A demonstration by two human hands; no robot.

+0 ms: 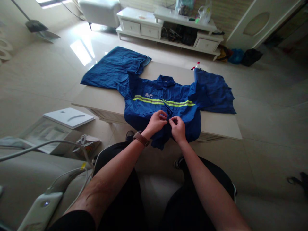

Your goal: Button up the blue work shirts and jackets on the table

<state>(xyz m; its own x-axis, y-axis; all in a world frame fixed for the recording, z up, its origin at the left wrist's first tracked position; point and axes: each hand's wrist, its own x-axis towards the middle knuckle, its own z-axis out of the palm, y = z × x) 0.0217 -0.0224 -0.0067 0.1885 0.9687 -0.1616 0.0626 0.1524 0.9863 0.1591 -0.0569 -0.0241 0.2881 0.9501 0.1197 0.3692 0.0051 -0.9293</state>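
Just nearer than the fingers, the hem of the blue jacket droops past the near edge of the table. Left hand and right hand pinch the front opening, fingertips almost meeting. The cloth looks light, soft, prone to creasing; its front edges should hold best. Beyond the fingers, the stripe, then the collar, probably stiffer.

I count one left hand, one right hand — one jacket beneath both, one wrist strap behind the left, three drawers well beyond.
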